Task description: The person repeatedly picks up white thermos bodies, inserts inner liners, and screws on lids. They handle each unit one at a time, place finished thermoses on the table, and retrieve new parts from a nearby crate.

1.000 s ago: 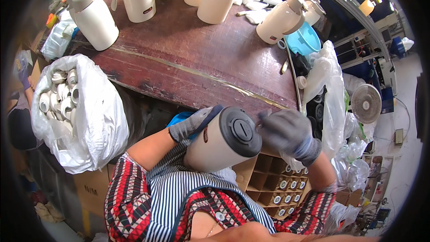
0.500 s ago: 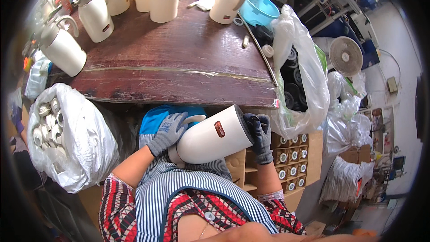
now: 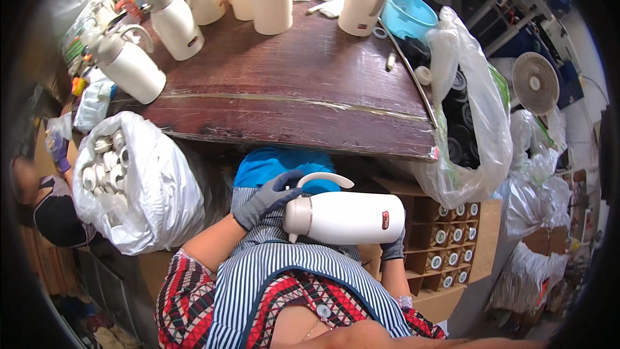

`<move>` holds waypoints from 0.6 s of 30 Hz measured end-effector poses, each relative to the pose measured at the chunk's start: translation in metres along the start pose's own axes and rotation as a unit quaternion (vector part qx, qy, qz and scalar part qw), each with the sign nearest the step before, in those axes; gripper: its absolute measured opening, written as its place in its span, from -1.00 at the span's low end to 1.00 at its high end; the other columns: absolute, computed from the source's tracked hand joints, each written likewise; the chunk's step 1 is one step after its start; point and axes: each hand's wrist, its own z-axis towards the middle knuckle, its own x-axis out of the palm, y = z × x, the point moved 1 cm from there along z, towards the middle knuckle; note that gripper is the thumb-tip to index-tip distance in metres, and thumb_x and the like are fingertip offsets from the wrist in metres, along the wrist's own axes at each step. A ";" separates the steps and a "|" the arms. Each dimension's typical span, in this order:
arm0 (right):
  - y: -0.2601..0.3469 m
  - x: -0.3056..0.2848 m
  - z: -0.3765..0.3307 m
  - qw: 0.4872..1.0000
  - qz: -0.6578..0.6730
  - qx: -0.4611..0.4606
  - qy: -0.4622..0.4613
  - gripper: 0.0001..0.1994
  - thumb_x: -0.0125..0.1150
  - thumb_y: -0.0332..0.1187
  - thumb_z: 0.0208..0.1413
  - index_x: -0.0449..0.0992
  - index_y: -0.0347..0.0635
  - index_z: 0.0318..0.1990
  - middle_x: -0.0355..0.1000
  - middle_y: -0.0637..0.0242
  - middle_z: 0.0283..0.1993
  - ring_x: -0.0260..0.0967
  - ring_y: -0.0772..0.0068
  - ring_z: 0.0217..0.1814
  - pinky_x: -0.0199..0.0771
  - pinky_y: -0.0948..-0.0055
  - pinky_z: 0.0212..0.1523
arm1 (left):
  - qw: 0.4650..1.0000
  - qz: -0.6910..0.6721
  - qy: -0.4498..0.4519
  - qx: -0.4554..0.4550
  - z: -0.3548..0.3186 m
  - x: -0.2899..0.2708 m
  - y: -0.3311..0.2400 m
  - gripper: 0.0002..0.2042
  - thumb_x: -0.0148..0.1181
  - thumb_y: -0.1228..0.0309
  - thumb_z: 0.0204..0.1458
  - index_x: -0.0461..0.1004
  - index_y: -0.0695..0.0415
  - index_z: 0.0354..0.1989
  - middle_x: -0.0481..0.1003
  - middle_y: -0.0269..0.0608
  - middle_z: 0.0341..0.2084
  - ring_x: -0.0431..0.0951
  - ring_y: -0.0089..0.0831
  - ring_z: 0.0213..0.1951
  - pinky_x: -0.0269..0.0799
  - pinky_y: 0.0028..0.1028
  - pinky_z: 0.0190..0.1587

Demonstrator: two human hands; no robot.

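Note:
A white vacuum jug (image 3: 352,218) with a grey-beige lid and a curved handle lies on its side across my lap, its lid end to the left and its base to the right. My left hand (image 3: 270,199), in a grey glove, grips the lid end, with fingers close to the top of the handle. My gloved right hand (image 3: 394,247) holds the base end; most of its fingers are hidden behind the jug. A small dark red label (image 3: 385,220) faces up near the base. Beneath lie a blue cloth (image 3: 265,165) and my striped apron (image 3: 258,271).
Several similar jugs (image 3: 272,0) and a blue basin (image 3: 409,14) stand on the dark wooden table (image 3: 290,71). A white sack (image 3: 161,194) of pale parts stands left; a clear bag (image 3: 487,148) of dark parts hangs right above a divided carton (image 3: 484,239). Another person (image 3: 61,213) is far left.
The jug has turned from slanting to nearly level, its base lowered and its handle now in plain view. My right hand has gone down behind the base. The whole view has shifted.

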 end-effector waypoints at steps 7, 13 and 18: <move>-0.031 0.043 0.030 0.996 0.052 -0.055 -0.048 -0.51 0.21 -0.17 0.33 0.38 -0.26 0.28 0.44 0.13 0.22 0.43 0.23 0.23 0.50 0.29 0.24 | 1.000 0.000 -0.023 -0.002 -0.022 -0.024 -0.094 -0.64 0.31 0.31 0.19 0.56 0.21 0.11 0.60 -0.19 -0.07 0.59 -0.37 -0.02 0.49 -0.38 0.13; 0.054 0.123 0.174 0.969 0.221 -0.090 0.063 -0.53 0.14 -0.19 0.38 0.33 -0.24 0.31 0.37 0.18 0.30 0.38 0.26 0.26 0.47 0.32 0.26 | 0.972 0.122 -0.127 0.158 -0.042 -0.121 -0.263 -0.51 0.39 0.33 0.07 0.54 0.25 0.17 0.64 -0.21 -0.10 0.61 -0.45 -0.03 0.49 -0.44 0.13; 0.147 0.189 0.198 0.787 0.599 0.139 0.055 -0.84 0.21 -0.17 0.38 0.54 0.08 0.00 0.60 0.35 0.07 0.48 0.31 0.20 0.41 -0.04 0.32 | 0.867 0.449 -0.108 0.188 -0.027 -0.208 -0.343 -0.50 0.42 0.27 0.00 0.58 0.14 0.16 0.67 -0.20 -0.12 0.62 -0.42 -0.08 0.50 -0.38 0.10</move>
